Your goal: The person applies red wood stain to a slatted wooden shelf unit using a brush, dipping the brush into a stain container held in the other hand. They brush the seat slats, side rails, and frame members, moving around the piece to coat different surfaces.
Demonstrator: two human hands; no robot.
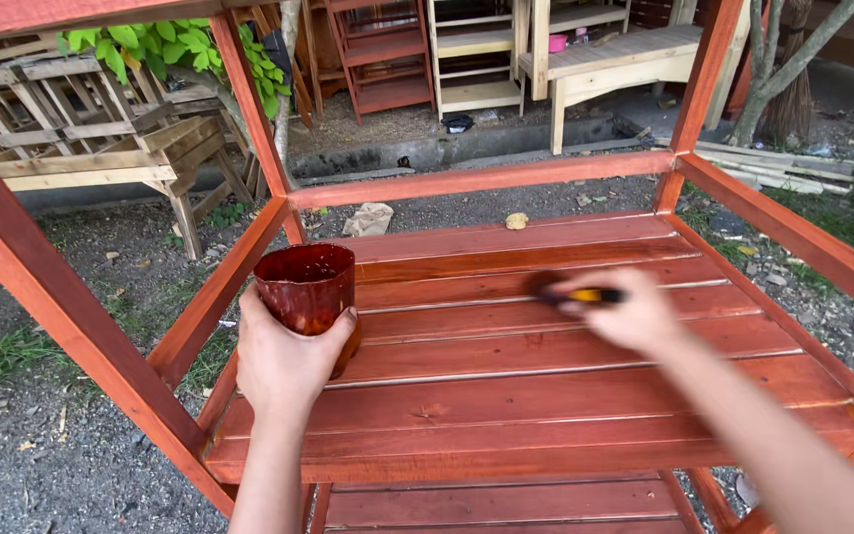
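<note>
This is an outdoor woodworking yard, the open-air side of a furniture workshop. The ground is bare gravel (71, 435) with patches of grass, and a concrete curb (467, 148) crosses it farther back. Unfinished pale wooden furniture stands about: a rough bench (101, 163) at the left with more raw frames stacked behind it, and a light wood table (615, 61) at the back. Beside these are finished shelf units, one stained red-brown (383, 59) and one left pale (476, 54). Loose planks (783, 168) lie by a tree trunk (773, 89). In the foreground a slatted rack (546, 336) glistens with fresh reddish stain, apparently still wet, though motion blur makes that hard to confirm.
</note>
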